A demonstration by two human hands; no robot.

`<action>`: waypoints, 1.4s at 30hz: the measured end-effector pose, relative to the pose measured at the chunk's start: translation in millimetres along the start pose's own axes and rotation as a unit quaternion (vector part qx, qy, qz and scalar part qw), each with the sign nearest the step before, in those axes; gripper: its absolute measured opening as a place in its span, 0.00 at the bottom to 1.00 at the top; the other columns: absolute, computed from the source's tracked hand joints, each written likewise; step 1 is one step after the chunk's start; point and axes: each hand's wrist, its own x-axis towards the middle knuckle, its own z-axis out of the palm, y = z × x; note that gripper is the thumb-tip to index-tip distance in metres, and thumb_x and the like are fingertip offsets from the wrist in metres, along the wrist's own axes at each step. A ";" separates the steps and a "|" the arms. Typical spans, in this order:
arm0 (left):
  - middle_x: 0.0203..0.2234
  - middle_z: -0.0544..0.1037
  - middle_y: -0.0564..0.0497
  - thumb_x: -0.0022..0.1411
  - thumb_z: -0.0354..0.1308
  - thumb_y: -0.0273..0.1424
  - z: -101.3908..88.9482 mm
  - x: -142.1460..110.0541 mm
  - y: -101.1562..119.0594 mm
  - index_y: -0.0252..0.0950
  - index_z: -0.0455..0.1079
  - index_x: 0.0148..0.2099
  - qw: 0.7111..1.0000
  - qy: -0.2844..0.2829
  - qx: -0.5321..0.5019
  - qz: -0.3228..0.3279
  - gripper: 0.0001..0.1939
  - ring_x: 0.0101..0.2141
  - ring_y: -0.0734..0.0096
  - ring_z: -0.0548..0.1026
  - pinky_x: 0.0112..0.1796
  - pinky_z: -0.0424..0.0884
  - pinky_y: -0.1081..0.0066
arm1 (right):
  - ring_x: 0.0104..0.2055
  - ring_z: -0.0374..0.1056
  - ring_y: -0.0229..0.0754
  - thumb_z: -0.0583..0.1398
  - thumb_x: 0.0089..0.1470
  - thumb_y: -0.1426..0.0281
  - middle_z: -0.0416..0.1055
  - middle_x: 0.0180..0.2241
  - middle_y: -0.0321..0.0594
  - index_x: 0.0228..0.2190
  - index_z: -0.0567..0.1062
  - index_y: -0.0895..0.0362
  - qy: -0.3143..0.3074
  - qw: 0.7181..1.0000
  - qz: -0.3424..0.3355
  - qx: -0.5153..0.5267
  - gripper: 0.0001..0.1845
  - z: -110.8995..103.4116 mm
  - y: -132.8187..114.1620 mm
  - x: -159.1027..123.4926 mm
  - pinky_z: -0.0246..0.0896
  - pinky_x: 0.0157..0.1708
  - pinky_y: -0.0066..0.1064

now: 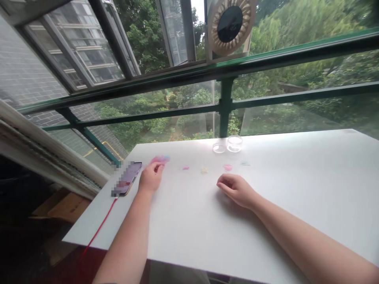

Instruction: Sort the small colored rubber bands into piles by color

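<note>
My left hand (151, 176) is at the far left of the white table, its thumb and fingers drawn together at the edge of a loose pink, purple and blue pile (160, 159) of small bits. Whatever sits between those fingertips is too small to make out. Loosely curled, my right hand (235, 189) rests on the tabletop with nothing visible in it. Beyond and between the hands lie little separate heaps: purple (185, 168), pale yellow (204, 170), pink (227, 167) and pale green (245, 163). Their exact kind is too blurred to tell.
A clear round container (235, 144) and a shallow clear lid or dish (219, 148) stand near the table's (183, 228) back edge. At left lies a phone (130, 178) with a red cable (102, 225) trailing over the edge. Behind runs a green window railing (226, 106).
</note>
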 end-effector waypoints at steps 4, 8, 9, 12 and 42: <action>0.29 0.78 0.48 0.56 0.51 0.33 -20.1 -16.9 -39.3 0.36 0.72 0.38 0.993 0.012 0.039 -0.107 0.11 0.31 0.65 0.74 0.34 0.68 0.69 | 0.23 0.59 0.37 0.54 0.53 0.67 0.64 0.21 0.34 0.25 0.69 0.56 -0.010 0.999 -0.016 -0.029 0.08 0.2 3.8 0.1 0.55 0.25 0.29; 0.31 0.78 0.47 0.52 0.54 0.31 -17.6 -22.7 -52.6 0.34 0.71 0.39 0.991 0.025 0.043 -0.123 0.11 0.31 0.67 0.74 0.34 0.69 0.69 | 0.26 0.63 0.39 0.54 0.53 0.66 0.68 0.23 0.36 0.25 0.69 0.55 -0.011 0.998 -0.025 -0.050 0.09 -0.4 5.3 -0.1 0.57 0.28 0.31; 0.32 0.78 0.46 0.52 0.55 0.31 -14.9 -22.2 -51.7 0.34 0.71 0.39 0.992 0.023 0.048 -0.111 0.12 0.31 0.67 0.74 0.35 0.69 0.69 | 0.26 0.63 0.40 0.54 0.53 0.66 0.68 0.23 0.36 0.25 0.69 0.55 -0.012 0.998 -0.026 -0.053 0.09 -0.5 5.0 -0.2 0.57 0.29 0.31; 0.35 0.77 0.46 0.52 0.56 0.34 -5.9 -19.3 -44.3 0.35 0.71 0.40 0.995 0.022 0.063 -0.072 0.13 0.32 0.67 0.73 0.36 0.68 0.68 | 0.27 0.64 0.40 0.53 0.53 0.65 0.69 0.24 0.37 0.26 0.69 0.55 -0.011 0.998 -0.024 -0.060 0.09 -0.9 3.9 -0.4 0.57 0.29 0.32; 0.30 0.80 0.49 0.55 0.53 0.36 0.7 -14.6 -44.3 0.38 0.75 0.37 0.990 0.054 -0.044 -0.120 0.13 0.32 0.66 0.78 0.34 0.71 0.70 | 0.27 0.64 0.40 0.53 0.53 0.65 0.70 0.24 0.36 0.26 0.70 0.56 -0.008 0.998 -0.019 -0.061 0.09 0.1 1.5 -0.8 0.58 0.30 0.30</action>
